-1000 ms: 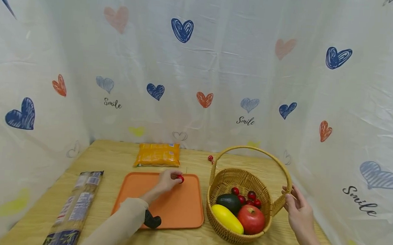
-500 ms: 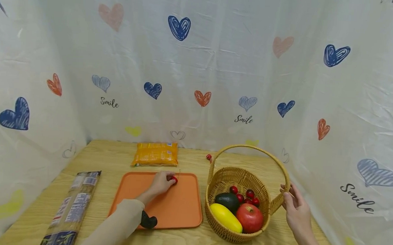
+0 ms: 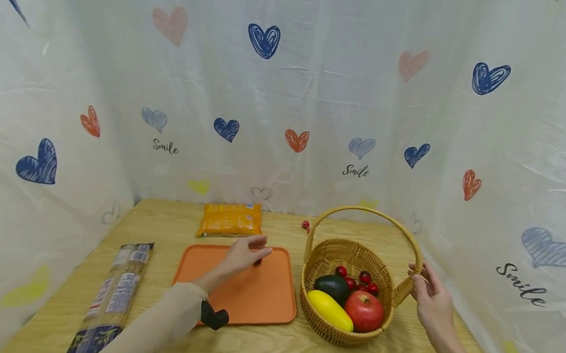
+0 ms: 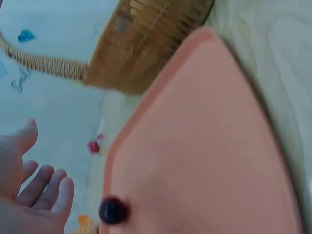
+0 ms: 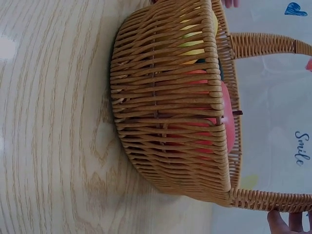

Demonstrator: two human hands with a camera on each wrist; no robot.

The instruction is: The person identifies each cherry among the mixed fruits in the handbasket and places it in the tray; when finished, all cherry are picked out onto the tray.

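My left hand (image 3: 241, 256) hovers over the orange tray (image 3: 239, 301) with its fingers spread and nothing in them. On the tray lies a dark red cherry (image 4: 113, 210), apart from the fingers in the left wrist view; in the head view the hand partly hides it. My right hand (image 3: 434, 304) grips the right side of the wicker basket's handle (image 3: 411, 245). Inside the basket (image 3: 312, 317) are a yellow oblong fruit (image 3: 329, 310), a dark green avocado (image 3: 332, 288), a red pomegranate-like fruit (image 3: 364, 310) and several cherries (image 3: 365, 277).
Behind the tray lies an orange plastic packet (image 3: 231, 220). A long clear packet of noodles (image 3: 116, 295) stretches along the left. A small red ball-shaped item (image 3: 305, 225) sits behind the basket. A white curtain with hearts (image 3: 298, 93) closes off the back and sides.
My left hand has let go of the red cherry; its fingers, pinched around it before, are now spread above the tray. My right hand keeps its grip on the basket handle.
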